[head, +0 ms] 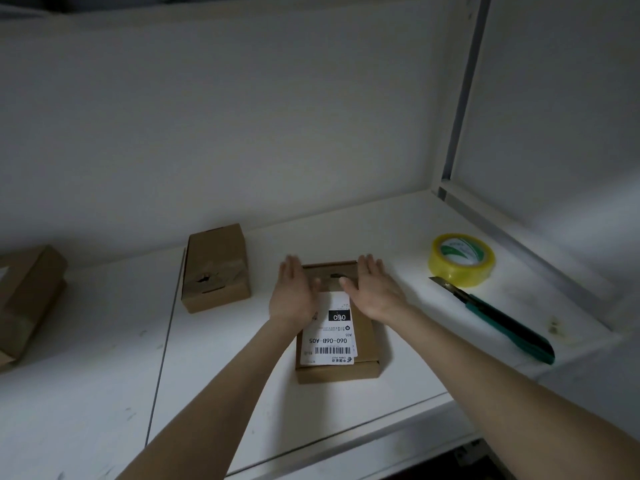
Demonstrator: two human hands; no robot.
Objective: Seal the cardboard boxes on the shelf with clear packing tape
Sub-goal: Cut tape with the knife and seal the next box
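Observation:
A flat cardboard box [363, 344] with a white shipping label lies on the white shelf [242, 375] in front of me. My left hand [294, 296] is at the box's far left edge and my right hand [375, 289] at its far right edge, both with fingers straight, over the box's far end. A roll of clear packing tape [462, 260] with a yellowish look lies flat to the right. A second, taller cardboard box [216, 268] stands to the left. A third box [29, 299] sits at the far left edge.
A green utility knife [502, 320] with its blade out lies on the shelf just in front of the tape roll. The shelf's back wall and a metal upright [464, 98] close off the rear and right. The shelf's front edge [346, 441] runs below my forearms.

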